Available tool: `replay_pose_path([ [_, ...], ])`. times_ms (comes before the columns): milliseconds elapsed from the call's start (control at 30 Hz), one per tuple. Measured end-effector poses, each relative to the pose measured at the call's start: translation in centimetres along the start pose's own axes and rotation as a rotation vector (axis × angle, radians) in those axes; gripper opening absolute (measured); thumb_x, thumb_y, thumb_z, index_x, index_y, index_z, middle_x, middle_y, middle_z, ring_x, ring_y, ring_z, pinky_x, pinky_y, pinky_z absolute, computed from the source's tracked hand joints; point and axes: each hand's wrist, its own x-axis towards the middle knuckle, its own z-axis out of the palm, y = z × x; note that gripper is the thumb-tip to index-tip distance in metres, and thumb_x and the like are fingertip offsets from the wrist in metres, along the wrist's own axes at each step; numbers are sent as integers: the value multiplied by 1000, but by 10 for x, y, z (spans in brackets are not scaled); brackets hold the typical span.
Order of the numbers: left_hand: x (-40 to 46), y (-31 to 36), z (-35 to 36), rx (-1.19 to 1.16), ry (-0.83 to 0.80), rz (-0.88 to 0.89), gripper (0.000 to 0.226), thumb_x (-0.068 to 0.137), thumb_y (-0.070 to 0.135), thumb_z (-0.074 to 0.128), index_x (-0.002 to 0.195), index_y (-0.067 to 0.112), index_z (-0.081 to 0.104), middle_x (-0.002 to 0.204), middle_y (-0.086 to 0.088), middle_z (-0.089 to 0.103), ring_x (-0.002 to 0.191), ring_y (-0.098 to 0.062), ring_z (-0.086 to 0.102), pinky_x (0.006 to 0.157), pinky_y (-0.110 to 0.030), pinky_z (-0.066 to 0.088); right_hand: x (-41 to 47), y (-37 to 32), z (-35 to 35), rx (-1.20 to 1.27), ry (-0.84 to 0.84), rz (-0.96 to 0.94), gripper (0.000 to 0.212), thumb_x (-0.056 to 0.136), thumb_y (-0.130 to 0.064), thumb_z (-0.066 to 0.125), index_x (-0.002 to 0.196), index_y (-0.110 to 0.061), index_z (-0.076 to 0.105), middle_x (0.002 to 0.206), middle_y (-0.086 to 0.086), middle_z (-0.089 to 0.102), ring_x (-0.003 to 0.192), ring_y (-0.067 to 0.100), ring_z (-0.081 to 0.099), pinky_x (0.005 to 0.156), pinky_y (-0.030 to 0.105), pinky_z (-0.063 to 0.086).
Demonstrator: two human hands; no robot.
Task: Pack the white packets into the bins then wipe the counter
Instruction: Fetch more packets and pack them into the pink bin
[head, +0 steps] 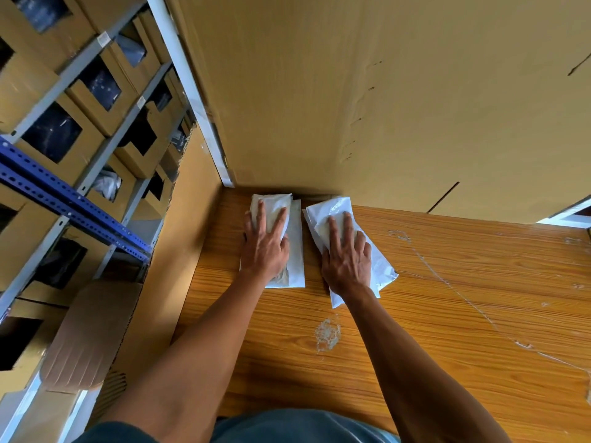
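Two white packets lie side by side on the wooden counter (415, 298), close to its far left corner. My left hand (265, 247) rests flat on the left packet (295, 251), fingers straight and spread over its upper half. My right hand (347, 255) lies flat on the right packet (380, 266), which is crumpled and angled toward the right. Both packets touch the counter. Neither hand curls round a packet.
A tall cardboard sheet (383, 107) stands along the counter's back edge, another cardboard panel (179, 235) along its left side. Metal shelving (67, 199) at left carries several cardboard bins (80, 139) with cut-out fronts. Scuffs and a pale stain (327, 334) mark the counter.
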Motion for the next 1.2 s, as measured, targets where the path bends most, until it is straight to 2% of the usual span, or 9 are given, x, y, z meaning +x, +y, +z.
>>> replay_pose_path([
  [367, -40, 28, -24, -1, 49, 66, 72, 106, 46, 47, 167, 46, 10, 177, -2, -11, 161, -43, 1, 123, -65, 25, -14, -4, -42, 38, 64, 18, 71, 102, -38, 48, 166, -23, 22, 173, 17, 13, 127, 45, 45, 99, 51, 43],
  [567, -76, 50, -28, -2, 62, 108, 72, 106, 49, 46, 168, 45, 8, 178, -2, -8, 160, -43, 4, 117, -65, 37, -45, 10, -59, 46, 64, 16, 71, 102, -39, 45, 167, -21, 21, 173, 18, 13, 132, 46, 43, 103, 52, 44],
  [767, -110, 81, -25, -6, 63, 161, 72, 106, 50, 44, 168, 42, 8, 178, -3, -8, 161, -40, 5, 115, -63, 38, -81, 37, -76, 54, 91, 57, 68, 100, -35, 47, 164, -22, 25, 171, 16, 16, 131, 44, 43, 101, 53, 45],
  [867, -128, 97, -17, -27, 34, 228, 71, 106, 53, 40, 168, 42, 8, 178, -2, -8, 161, -39, 4, 116, -63, 38, -106, 50, -82, 57, 97, 121, 68, 101, -36, 46, 164, -23, 24, 171, 16, 16, 134, 45, 42, 103, 53, 45],
  [1033, -149, 129, -6, -39, -49, 363, 75, 107, 48, 48, 168, 42, 5, 177, 2, -13, 161, -35, 2, 120, -61, 32, -158, 70, -90, 51, 137, 287, 69, 100, -37, 42, 165, -23, 23, 172, 17, 15, 135, 47, 40, 103, 55, 43],
  [1200, -182, 157, 11, -56, -87, 546, 72, 106, 48, 48, 168, 41, 14, 178, -1, -4, 159, -36, 13, 119, -59, 34, -228, 85, -97, 34, 189, 487, 70, 99, -38, 45, 165, -21, 26, 171, 19, 19, 132, 49, 42, 102, 55, 43],
])
